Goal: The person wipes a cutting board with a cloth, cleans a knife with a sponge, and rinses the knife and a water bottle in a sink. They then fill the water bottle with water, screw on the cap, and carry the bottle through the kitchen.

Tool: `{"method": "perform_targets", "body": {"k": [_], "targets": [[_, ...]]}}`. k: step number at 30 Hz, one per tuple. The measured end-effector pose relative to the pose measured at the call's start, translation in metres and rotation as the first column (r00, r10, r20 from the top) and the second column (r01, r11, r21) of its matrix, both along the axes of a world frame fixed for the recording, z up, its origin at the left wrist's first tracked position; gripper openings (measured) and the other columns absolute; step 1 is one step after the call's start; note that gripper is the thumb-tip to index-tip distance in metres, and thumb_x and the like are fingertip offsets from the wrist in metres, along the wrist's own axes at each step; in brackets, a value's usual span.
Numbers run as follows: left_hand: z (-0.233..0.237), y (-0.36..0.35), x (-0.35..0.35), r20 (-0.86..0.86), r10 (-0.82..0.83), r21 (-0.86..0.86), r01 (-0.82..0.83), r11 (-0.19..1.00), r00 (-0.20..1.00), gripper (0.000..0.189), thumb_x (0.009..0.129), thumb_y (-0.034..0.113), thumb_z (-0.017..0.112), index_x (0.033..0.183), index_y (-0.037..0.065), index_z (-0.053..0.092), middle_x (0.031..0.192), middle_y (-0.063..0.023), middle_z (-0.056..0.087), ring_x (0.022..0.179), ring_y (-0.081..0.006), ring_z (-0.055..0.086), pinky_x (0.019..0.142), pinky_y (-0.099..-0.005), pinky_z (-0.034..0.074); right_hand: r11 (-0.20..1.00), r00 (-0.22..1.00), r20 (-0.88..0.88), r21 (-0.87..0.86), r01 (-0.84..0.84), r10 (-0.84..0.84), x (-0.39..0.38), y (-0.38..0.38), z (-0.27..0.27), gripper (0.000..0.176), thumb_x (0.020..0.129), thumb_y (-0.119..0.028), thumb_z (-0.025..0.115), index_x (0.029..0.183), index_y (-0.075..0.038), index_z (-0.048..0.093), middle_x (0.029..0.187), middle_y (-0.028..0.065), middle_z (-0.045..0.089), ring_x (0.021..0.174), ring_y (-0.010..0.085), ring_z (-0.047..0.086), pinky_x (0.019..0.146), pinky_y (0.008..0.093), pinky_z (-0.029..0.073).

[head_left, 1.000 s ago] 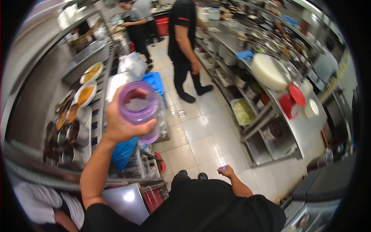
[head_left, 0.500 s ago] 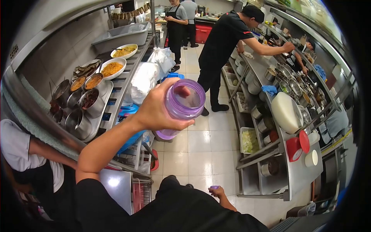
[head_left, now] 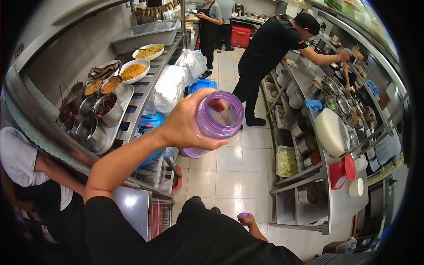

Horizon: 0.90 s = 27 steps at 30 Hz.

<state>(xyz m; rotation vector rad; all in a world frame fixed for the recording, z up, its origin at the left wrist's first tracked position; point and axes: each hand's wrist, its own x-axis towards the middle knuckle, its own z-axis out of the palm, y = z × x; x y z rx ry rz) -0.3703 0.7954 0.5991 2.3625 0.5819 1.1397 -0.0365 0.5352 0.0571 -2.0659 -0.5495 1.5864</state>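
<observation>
A tiled floor (head_left: 229, 176) runs down the kitchen aisle. On the left is a slatted steel shelf (head_left: 140, 98) carrying bowls and pots of food, and on the right a long steel counter (head_left: 343, 205) crowded with pans. A co-worker in black (head_left: 265, 48) leans over that counter farther up the aisle. In front of the camera, raised above the floor and well clear of both sides, is a purple see-through bottle (head_left: 218, 115). It is tipped so that its open mouth faces the viewer. The left hand (head_left: 183, 126) is wrapped closed around the bottle's body, with the thumb under the neck. The bottle looks like rigid plastic and seems empty, so it is probably light and stiff, and smooth enough to slip if wet. The wide body below the threaded neck is the surest place to hold it. Low by the hip, the right hand (head_left: 249, 220) seems to be pinching a small purple cap (head_left: 243, 214).
</observation>
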Motion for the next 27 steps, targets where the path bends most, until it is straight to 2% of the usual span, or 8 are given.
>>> {"method": "perform_targets", "body": {"k": [3, 5, 11, 12, 19, 21, 23, 27], "targets": [[0.0, 0.001, 0.0, -0.022, -0.011, -0.02, 0.011, 1.0, 1.0, 0.077, 0.054, 0.02, 0.083, 0.118, -0.002, 0.047, 0.102, -0.0073, 0.058, 0.097, -0.0158, 0.057, 0.09, -0.0286, 0.044, 0.995, 0.992, -0.081, -0.009, -0.1, 0.099, -0.004, 0.005, 0.025, 0.023, 0.068, -0.012, 0.078, 0.071, -0.004, 0.057, 0.059, 0.0046, 0.057, 0.045, 0.0115, 0.051, 0.034, 0.0247, 0.035], [0.0, 0.0, 0.0, -0.016, -0.023, -0.022, 0.023, 0.999, 1.0, 0.077, 0.054, 0.02, 0.083, 0.118, -0.002, 0.047, 0.102, -0.0072, 0.058, 0.097, -0.0157, 0.057, 0.09, -0.0285, 0.044, 0.997, 0.995, 0.059, -0.019, -0.078, 0.079, -0.019, 0.009, 0.069, 0.023, 0.068, -0.012, 0.078, 0.07, -0.003, 0.057, 0.059, 0.0051, 0.058, 0.045, 0.0118, 0.051, 0.034, 0.025, 0.035], [-0.004, -0.002, 0.001, 0.035, -0.046, -0.019, 0.047, 0.999, 0.998, 0.07, 0.054, 0.026, 0.084, 0.109, 0.001, 0.05, 0.096, -0.0078, 0.059, 0.089, -0.0174, 0.059, 0.085, -0.0287, 0.047, 0.994, 0.993, -0.047, -0.025, -0.106, 0.104, -0.004, 0.009, 0.018, 0.023, 0.066, -0.014, 0.079, 0.071, -0.002, 0.059, 0.059, 0.0053, 0.058, 0.045, 0.012, 0.051, 0.035, 0.0249, 0.036], [-0.003, -0.002, 0.002, 0.027, -0.049, -0.015, 0.049, 0.999, 0.998, 0.071, 0.053, 0.026, 0.084, 0.111, 0.001, 0.049, 0.096, -0.0079, 0.059, 0.09, -0.0173, 0.059, 0.085, -0.0289, 0.047, 0.996, 0.995, 0.043, -0.027, -0.086, 0.087, -0.004, 0.007, 0.011, 0.022, 0.067, -0.015, 0.078, 0.071, -0.003, 0.06, 0.058, 0.0048, 0.057, 0.045, 0.012, 0.051, 0.036, 0.0248, 0.036], [0.0, -0.005, 0.005, -0.02, -0.043, -0.053, 0.042, 0.998, 0.999, 0.079, 0.052, 0.024, 0.084, 0.116, -0.002, 0.047, 0.1, -0.0091, 0.059, 0.094, -0.017, 0.059, 0.088, -0.0292, 0.046, 0.988, 0.988, 0.03, -0.046, -0.15, 0.151, -0.001, 0.004, -0.008, 0.023, 0.067, -0.025, 0.078, 0.066, -0.009, 0.063, 0.056, 0.0009, 0.057, 0.044, 0.0102, 0.049, 0.038, 0.0251, 0.038], [-0.002, -0.007, 0.008, 0.004, -0.088, -0.083, 0.088, 0.993, 0.996, 0.08, 0.052, 0.023, 0.084, 0.117, -0.003, 0.046, 0.101, -0.0093, 0.058, 0.095, -0.0172, 0.058, 0.088, -0.0295, 0.046, 0.989, 0.988, 0.045, -0.016, -0.144, 0.145, 0.001, 0.002, -0.008, 0.033, 0.065, -0.03, 0.08, 0.079, -0.005, 0.062, 0.059, 0.0028, 0.059, 0.044, 0.0117, 0.05, 0.039, 0.0259, 0.041], [-0.003, -0.009, 0.009, 0.026, -0.115, -0.103, 0.117, 0.988, 0.993, 0.08, 0.052, 0.023, 0.084, 0.117, -0.003, 0.045, 0.101, -0.0095, 0.058, 0.095, -0.0174, 0.058, 0.088, -0.0298, 0.046, 0.978, 0.978, 0.083, -0.097, -0.183, 0.191, 0.01, -0.001, -0.04, 0.07, 0.058, -0.036, 0.083, 0.106, 0.002, 0.049, 0.072, 0.0095, 0.063, 0.053, 0.0157, 0.057, 0.044, 0.0287, 0.048], [0.001, -0.018, 0.01, -0.035, -0.116, -0.077, 0.113, 0.991, 0.993, 0.081, 0.053, 0.02, 0.083, 0.119, -0.005, 0.042, 0.102, -0.0106, 0.058, 0.095, -0.0189, 0.058, 0.089, -0.0308, 0.045, 0.989, 0.967, 0.211, -0.059, -0.135, 0.145, 0.011, -0.005, -0.018, 0.066, 0.055, -0.038, 0.082, 0.1, 0.001, 0.054, 0.078, 0.0114, 0.066, 0.063, 0.0194, 0.063, 0.055, 0.0307, 0.052]]}}
